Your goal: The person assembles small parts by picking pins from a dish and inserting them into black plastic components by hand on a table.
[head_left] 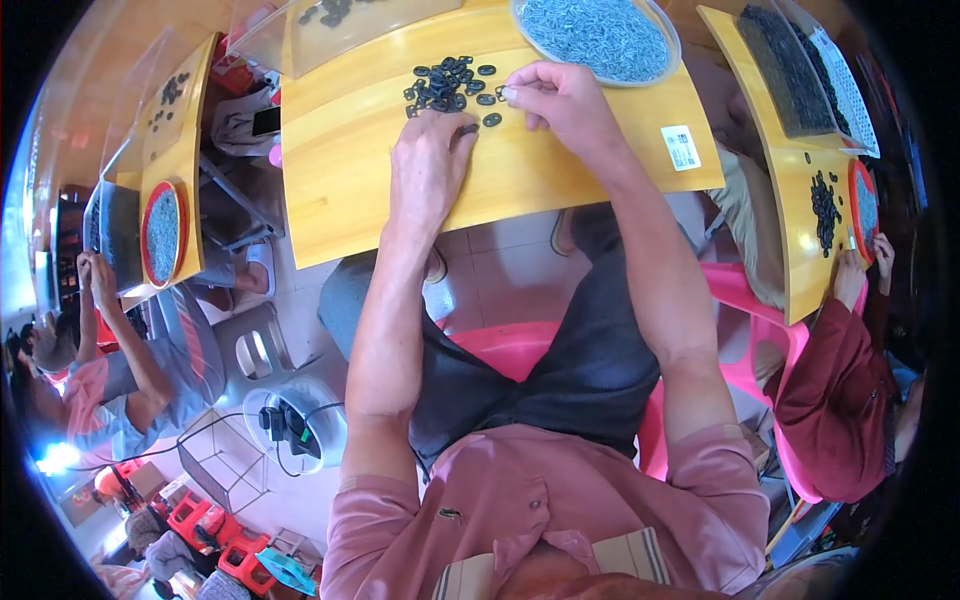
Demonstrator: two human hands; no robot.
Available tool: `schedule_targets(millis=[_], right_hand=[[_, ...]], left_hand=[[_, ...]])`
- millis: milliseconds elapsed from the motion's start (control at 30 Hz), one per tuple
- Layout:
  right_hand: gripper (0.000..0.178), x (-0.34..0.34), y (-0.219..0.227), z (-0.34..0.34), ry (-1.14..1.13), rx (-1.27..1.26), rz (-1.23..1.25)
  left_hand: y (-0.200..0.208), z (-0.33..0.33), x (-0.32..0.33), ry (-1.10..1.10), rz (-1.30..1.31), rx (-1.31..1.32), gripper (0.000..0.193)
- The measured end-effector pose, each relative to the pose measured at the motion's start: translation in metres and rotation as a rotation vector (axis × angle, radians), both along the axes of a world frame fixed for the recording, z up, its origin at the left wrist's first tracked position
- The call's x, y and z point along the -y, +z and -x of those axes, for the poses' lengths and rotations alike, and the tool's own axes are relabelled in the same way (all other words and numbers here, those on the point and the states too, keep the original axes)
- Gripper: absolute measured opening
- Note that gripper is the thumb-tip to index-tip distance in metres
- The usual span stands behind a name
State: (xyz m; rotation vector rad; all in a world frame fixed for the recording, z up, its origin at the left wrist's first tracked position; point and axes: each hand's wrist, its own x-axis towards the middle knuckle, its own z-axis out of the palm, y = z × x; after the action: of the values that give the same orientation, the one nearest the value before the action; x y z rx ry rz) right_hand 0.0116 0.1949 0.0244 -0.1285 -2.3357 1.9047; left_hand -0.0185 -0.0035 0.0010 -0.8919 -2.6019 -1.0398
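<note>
On the yellow wooden table (340, 165) lies a heap of small black oval parts with holes (440, 82), and several more are loose at its right side. My left hand (430, 165) rests at the heap's near edge, fingers curled down and closed. A dark part (468, 129) shows by its thumb tip; what else the fingers hold is hidden. To the right of the heap my right hand (565, 100) pinches thumb and forefinger together beside the loose parts. What sits in that pinch is too small to make out.
A round tub of silver screws (600, 40) stands at the far right of the table. A clear plastic bin (340, 40) is at the back left. A white label (680, 147) sticks to the right side. Co-workers sit at tables left and right.
</note>
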Motion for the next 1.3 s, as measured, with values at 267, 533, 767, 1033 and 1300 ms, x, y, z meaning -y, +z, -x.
schedule_targets(millis=[267,533,767,1033,1300], right_hand=[[0.02,0.004,0.008,-0.002,0.1,0.059,0.201],[0.019,0.009,0.01,-0.005,0.067,0.074,0.217],[0.018,-0.005,0.007,-0.001,-0.067,-0.044,0.276],[0.013,-0.057,0.038,-0.019,-0.354,-0.372,0.442],[0.013,-0.11,0.028,-0.057,-0.66,-0.748,0.518]], left_hand=[[0.002,-0.003,0.002,0.075,-0.296,0.262,0.016],[-0.001,-0.002,0.003,0.047,-0.769,0.796,0.015],[0.004,-0.027,-0.02,-0.123,-0.29,0.156,0.021],[-0.003,-0.052,-0.081,-0.307,-0.152,0.052,0.032],[-0.011,-0.06,-0.148,-0.268,-0.116,-0.113,0.037]])
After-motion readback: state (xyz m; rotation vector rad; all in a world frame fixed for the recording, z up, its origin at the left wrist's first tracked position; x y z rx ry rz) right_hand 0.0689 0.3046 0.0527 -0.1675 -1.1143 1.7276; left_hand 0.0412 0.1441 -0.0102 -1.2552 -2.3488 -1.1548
